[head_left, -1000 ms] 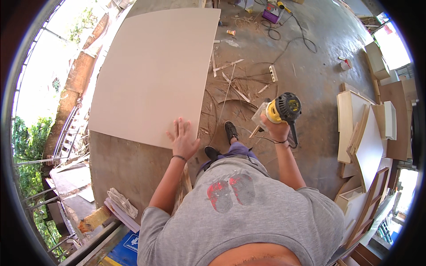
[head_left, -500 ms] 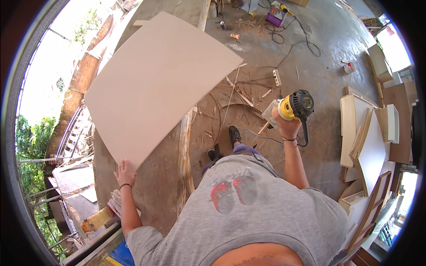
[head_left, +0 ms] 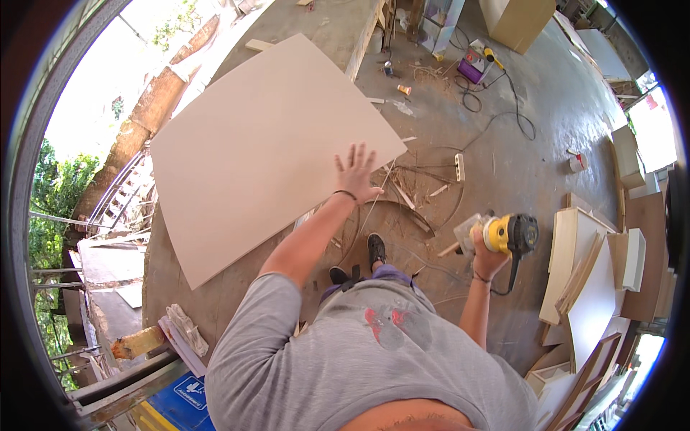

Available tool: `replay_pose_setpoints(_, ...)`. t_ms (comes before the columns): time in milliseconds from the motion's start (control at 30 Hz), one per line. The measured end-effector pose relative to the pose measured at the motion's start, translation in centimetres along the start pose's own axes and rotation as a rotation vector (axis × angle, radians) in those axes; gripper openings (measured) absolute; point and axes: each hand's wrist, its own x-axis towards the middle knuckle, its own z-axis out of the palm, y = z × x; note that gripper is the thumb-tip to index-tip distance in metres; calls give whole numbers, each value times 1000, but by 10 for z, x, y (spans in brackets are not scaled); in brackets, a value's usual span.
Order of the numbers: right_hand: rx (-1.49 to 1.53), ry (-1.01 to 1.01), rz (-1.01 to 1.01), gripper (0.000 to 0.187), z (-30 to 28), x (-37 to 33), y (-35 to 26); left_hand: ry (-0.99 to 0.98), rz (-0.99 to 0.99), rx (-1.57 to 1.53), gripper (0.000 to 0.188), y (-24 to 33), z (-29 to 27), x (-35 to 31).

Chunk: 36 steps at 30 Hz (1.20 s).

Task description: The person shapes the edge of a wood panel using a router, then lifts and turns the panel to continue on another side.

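Observation:
A large pale board [head_left: 251,151] lies flat on a workbench [head_left: 172,287] at the left. My left hand [head_left: 355,172] is over the board's right part near its edge, fingers spread, holding nothing; whether the palm presses on it I cannot tell. Out to the right, my right hand [head_left: 489,260] grips a yellow and black trim router [head_left: 507,233] by its body, held on its side above the floor and apart from the board. Its clear base points left, and a dark cord hangs from its black end.
Wood offcuts and shavings [head_left: 413,190] litter the floor, with a white power strip [head_left: 459,167] among them. Farther off are a purple box [head_left: 471,70] and a looped cable [head_left: 528,129]. Cabinet panels [head_left: 593,287] lean at the right. A blue box [head_left: 180,402] stands at the lower left.
My left hand has moved from the board's near corner to its right side. My right hand has carried the router slightly right and nearer. The view has shifted a little.

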Motion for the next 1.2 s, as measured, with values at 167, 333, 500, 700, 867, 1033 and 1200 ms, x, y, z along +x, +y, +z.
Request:
replay_pose_setpoints(167,-105,70,50,57,-50,10,15,84,-85,188,80,8,59,60)
replay_pose_setpoints(333,-152,158,135,62,-84,13,23,90,-8,135,75,8,54,37)
replay_pose_setpoints(500,-188,125,76,62,-86,22,18,66,135,154,72,-1,53,-23)
replay_pose_setpoints(700,-101,84,70,57,-60,19,16,15,310,165,71,-39,58,-121)
replay_pose_setpoints(867,-50,6,127,59,-35,6,9,-104,261,-130,78,-79,46,-181)
replay_pose_setpoints(1033,46,-81,113,60,-17,-6,1,867,-956,-148,102,-229,104,-250)
replay_pose_setpoints(1200,36,-128,111,61,-4,-8,-11,679,-1585,-491,109,-265,61,-260)
